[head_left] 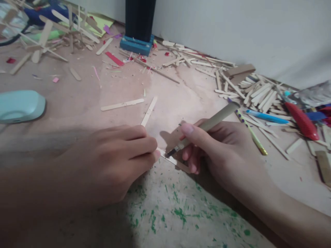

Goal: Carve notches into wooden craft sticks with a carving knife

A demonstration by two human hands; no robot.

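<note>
Stick (181, 166), one: flat, wooden, on the counter (178, 103) between the two hands, slanting toward the near edge at its right end.
Left hand (124, 155): fingers together, clamped on the stick's left end.
Right hand (214, 148): closed round a tool (216, 117), slim and grey; knife or pen, cannot tell. Dark tip at the stick, just beside the left fingertips.
Handling, as judged: press the stick flat; draw the tip slowly, with light, even strokes; keep the left fingertips clear of its path, in case it slips.
Marked sticks, two: one (122, 104) lying apart, toward the far edge; one (150, 109) with its near end hidden by the left hand.
Pile (261, 94) of sticks: toward the far right corner.
Pencil (252, 134): patterned, right of the right hand.
Case (22, 106): pale blue, toward the left edge.
</note>
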